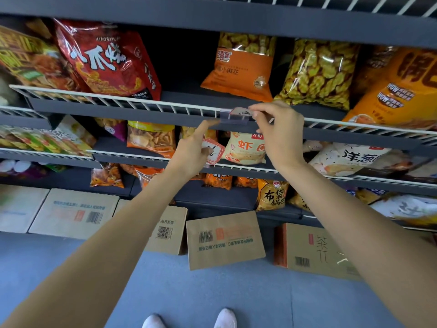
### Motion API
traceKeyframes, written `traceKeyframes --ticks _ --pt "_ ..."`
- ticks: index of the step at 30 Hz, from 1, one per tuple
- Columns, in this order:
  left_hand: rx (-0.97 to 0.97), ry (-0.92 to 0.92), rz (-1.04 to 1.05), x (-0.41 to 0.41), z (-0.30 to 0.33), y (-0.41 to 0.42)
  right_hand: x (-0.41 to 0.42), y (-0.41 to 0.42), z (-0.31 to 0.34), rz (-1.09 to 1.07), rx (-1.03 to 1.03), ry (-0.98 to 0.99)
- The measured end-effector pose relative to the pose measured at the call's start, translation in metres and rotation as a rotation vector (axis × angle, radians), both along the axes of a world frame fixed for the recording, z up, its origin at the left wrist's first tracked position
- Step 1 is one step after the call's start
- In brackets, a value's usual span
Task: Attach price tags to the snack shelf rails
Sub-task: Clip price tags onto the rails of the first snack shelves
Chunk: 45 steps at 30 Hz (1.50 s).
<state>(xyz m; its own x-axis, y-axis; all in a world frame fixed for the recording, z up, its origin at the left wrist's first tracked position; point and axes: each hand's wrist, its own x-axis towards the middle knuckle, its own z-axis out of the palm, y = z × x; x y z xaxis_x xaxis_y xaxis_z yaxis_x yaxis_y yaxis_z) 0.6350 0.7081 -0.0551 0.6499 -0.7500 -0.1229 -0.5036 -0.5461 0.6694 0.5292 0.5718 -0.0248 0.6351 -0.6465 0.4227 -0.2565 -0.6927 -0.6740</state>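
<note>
A clear plastic tag holder hangs on the white wire rail of the upper snack shelf. My right hand pinches a red-edged price tag at the holder's top edge. My left hand is just below and to the left. Its index finger stretches up to the holder's lower left corner, while the other fingers keep a small stack of red-edged price tags against the palm.
Snack bags fill three dark shelves with white wire rails: a red bag, an orange bag, yellow-green snacks. Cardboard boxes lean on the grey floor under the shelves. My white shoes show at the bottom.
</note>
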Motion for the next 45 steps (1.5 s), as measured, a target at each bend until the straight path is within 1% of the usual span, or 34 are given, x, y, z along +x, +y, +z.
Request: traceKeyframes --ticks 7,11,14,17,20,26,29,33,37,40,42,45 --pt "-0.001 0.027 0.003 -0.002 -0.001 0.002 0.022 -0.008 -0.004 0.033 -0.094 0.094" --pt "-0.014 0.044 -0.001 -0.001 0.002 0.003 0.024 -0.011 -0.005 0.022 -0.224 0.13" --pt "-0.026 0.043 -0.004 0.0 0.001 0.002 0.022 -0.012 -0.004 0.037 -0.313 0.1" --pt "-0.024 0.04 -0.001 0.001 0.001 0.002 0.02 -0.01 -0.009 0.072 -0.425 0.204" --pt "-0.022 0.045 -0.004 0.001 0.001 0.002 0.02 -0.01 -0.017 0.073 -0.478 0.345" --pt "-0.013 0.045 0.006 0.002 0.002 0.0 0.023 -0.004 -0.018 0.034 -0.703 0.428" --pt "-0.012 0.052 0.001 0.002 0.003 0.0 0.02 -0.003 -0.015 0.045 -0.771 0.46" --pt "-0.011 0.052 -0.002 -0.001 0.007 0.0 0.015 -0.005 -0.013 0.093 -0.811 0.508" --pt "-0.008 0.054 -0.005 -0.001 0.009 0.0 0.012 -0.005 -0.014 0.061 -0.846 0.528" --pt "-0.005 0.053 -0.002 -0.001 0.011 0.0 0.009 -0.004 -0.019 0.036 -0.846 0.507" --pt "-0.013 0.054 0.0 0.0 0.012 -0.001 0.009 -0.005 -0.022 0.02 -0.83 0.495" --pt "-0.016 0.043 0.0 -0.002 0.012 -0.005 0.009 -0.007 -0.024 0.041 -0.749 0.498"
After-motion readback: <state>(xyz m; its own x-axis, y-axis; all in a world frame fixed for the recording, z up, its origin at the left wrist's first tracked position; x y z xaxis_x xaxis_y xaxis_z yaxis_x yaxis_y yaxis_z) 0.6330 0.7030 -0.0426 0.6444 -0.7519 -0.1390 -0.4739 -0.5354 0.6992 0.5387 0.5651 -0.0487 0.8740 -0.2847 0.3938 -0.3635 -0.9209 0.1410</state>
